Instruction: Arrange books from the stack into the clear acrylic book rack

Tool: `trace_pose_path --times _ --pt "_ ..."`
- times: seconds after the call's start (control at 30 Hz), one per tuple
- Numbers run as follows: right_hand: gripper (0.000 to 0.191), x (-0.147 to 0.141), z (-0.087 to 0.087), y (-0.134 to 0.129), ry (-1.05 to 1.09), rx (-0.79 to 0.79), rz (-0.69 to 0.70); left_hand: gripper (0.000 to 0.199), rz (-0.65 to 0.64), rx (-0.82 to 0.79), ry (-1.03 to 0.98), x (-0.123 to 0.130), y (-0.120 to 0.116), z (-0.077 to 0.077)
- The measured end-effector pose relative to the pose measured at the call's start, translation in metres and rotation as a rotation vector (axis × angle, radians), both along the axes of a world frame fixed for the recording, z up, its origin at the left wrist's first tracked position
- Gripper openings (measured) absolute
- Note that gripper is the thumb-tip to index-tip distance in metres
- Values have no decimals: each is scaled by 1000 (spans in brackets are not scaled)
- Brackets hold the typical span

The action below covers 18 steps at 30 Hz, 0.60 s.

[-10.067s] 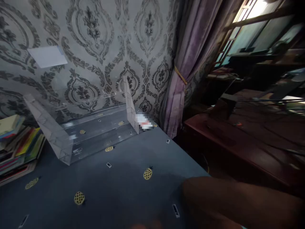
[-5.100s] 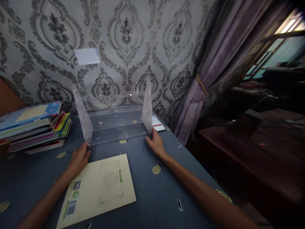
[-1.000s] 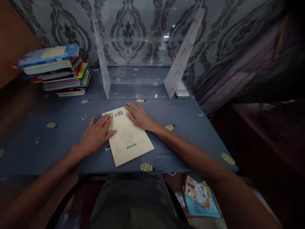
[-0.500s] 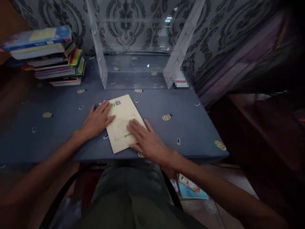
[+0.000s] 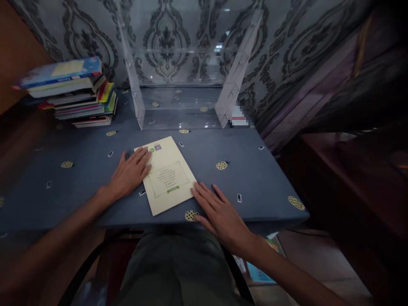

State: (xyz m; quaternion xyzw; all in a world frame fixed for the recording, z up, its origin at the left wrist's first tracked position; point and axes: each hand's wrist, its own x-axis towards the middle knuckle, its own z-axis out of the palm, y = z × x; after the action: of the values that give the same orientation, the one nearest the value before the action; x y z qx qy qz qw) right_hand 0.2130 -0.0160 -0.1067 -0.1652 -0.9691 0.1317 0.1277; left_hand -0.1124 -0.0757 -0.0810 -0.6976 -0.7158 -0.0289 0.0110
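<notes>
The person sits at a table with both bare hands flat and open, neither one gripping anything. The left hand (image 5: 130, 171) lies with its fingers slightly spread, its thumb side against the left edge of a cream card (image 5: 167, 175). The card rests at a slant on the tablecloth, between the two hands. The right hand (image 5: 221, 216) lies lower and wider open, its fingertips (image 5: 204, 190) just at the card's lower right edge, with a dotted yellow pineapple print (image 5: 191, 215) beside its little finger.

Near the left hand's fingertips, the card carries a QR code (image 5: 157, 147) and a small green logo. Lower down, toward the right hand, there is a framed block of print (image 5: 165, 179) above a green strip (image 5: 173, 189) (the lettering is far too small to read from where I stand).

Past the left hand sits a stack of books (image 5: 76, 95) on the navy tablecloth (image 5: 79, 191). Straight ahead of the hands stands a clear acrylic shelf (image 5: 237, 72), and a pixelated, unreadable label (image 5: 239, 117) lies by its right foot, up beyond the right hand.
</notes>
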Motion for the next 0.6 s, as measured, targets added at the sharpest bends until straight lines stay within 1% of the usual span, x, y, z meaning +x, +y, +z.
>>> trace_pose_path --times 0.07,0.1,0.2,0.27,0.37,0.43,0.5,0.6 --pt "69 5 -2 5 19 -7 6 51 -123 -71 53 -4 -8 5" --pt "68 5 -2 6 37 -16 16 53 -200 -110 71 -7 -12 9" --pt "63 0 1 11 100 -55 25 72 -393 -205 92 -13 -22 23" --pt "61 -4 4 14 123 -82 21 81 -480 -243 77 -12 -22 33" --pt "58 -8 8 19 132 -99 23 82 -579 -243 47 -5 -12 42" --pt "57 -9 9 21 128 -105 16 78 -619 -200 21 0 -2 42" --pt "58 -8 9 23 134 -112 10 74 -649 -158 2 2 6 38" --pt "60 -7 6 25 147 -131 16 72 -701 -113 24 -3 12 30"
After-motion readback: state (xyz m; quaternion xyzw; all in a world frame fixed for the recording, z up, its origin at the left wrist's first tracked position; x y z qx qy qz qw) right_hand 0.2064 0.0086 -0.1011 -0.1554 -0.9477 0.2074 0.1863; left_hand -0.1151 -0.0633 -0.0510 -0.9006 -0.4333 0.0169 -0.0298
